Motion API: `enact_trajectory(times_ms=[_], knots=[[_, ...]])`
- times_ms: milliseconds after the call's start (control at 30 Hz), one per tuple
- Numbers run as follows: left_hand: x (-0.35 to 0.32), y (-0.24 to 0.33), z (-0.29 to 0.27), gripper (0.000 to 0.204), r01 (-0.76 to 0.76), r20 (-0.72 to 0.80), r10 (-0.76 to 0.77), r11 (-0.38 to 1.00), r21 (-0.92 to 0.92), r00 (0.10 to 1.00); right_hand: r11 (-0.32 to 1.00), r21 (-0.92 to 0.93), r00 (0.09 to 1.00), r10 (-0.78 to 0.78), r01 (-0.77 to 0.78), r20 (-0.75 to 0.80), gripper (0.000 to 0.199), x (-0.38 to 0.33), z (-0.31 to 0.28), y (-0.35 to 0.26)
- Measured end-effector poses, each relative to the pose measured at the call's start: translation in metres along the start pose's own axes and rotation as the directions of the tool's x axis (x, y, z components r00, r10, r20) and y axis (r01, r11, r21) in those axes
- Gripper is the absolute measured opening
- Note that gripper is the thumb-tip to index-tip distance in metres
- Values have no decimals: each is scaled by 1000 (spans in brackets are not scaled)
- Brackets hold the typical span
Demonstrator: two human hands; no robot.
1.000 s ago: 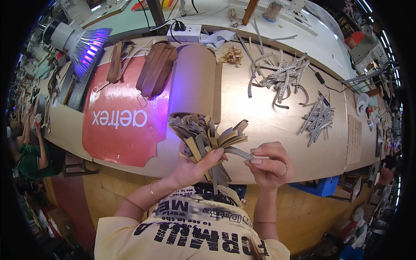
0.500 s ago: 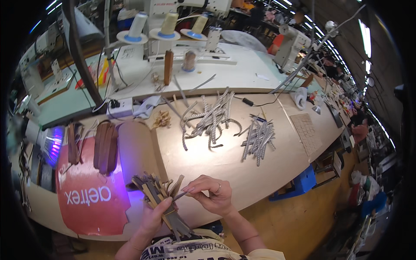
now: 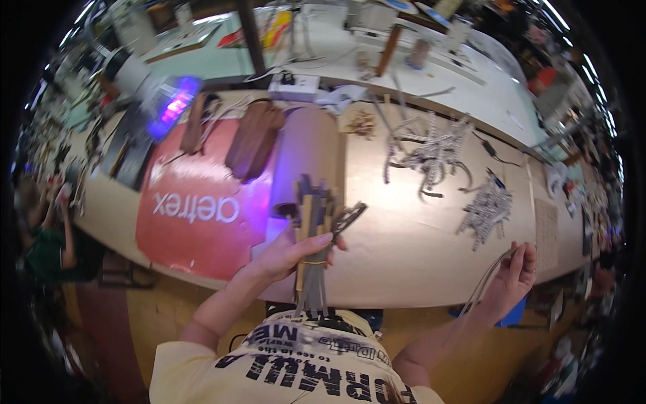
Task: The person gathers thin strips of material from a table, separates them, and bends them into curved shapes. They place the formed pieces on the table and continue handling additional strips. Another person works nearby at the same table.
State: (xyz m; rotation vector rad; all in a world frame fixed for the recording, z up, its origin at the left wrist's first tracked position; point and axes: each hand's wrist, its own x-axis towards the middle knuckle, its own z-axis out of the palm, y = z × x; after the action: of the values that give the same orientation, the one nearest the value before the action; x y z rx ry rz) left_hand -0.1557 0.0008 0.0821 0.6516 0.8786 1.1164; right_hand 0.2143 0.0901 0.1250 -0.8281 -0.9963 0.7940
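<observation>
My left hand (image 3: 286, 254) is wrapped round a bundle of flat grey and tan strips (image 3: 313, 279) held upright near my body. A yellowish band circles the bundle just under my thumb, and the strips fan out above and below it. Off to the right, my right hand (image 3: 515, 279) pinches thin grey cords or strips (image 3: 476, 289), which hang in a curve beside my wrist. Beyond that hand lies a pile of short grey patterned strips (image 3: 487, 210). A looser heap of longer, twisted grey strips (image 3: 434, 155) sits farther back.
A red sheet (image 3: 175, 232) covers the left of the table, with brown strip bundles (image 3: 254, 141) on it. Beside it lies a brown roll (image 3: 306, 145). A lamp glowing purple (image 3: 171, 108) and a white power strip (image 3: 294, 86) stand behind. Another person (image 3: 47, 236) is at far left.
My right hand has moved from the bundle out to the right, drawing thin grey strips away. The view has turned left. My left hand still grips the bundle, now more upright.
</observation>
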Motion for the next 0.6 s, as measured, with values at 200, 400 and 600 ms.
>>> enact_trajectory(times_ms=[200,400,600], knots=[[3,-4,-1,50,53,226,8,964,-260,974,689,-619,919,359,-378,-161,21,-21,-43,89],[9,-3,8,56,127,199,-77,959,-253,977,62,-988,975,-180,142,129,34,-28,-23,108],[10,-5,27,38,-4,-91,31,959,284,995,829,-542,944,56,138,325,28,-42,88,50]])
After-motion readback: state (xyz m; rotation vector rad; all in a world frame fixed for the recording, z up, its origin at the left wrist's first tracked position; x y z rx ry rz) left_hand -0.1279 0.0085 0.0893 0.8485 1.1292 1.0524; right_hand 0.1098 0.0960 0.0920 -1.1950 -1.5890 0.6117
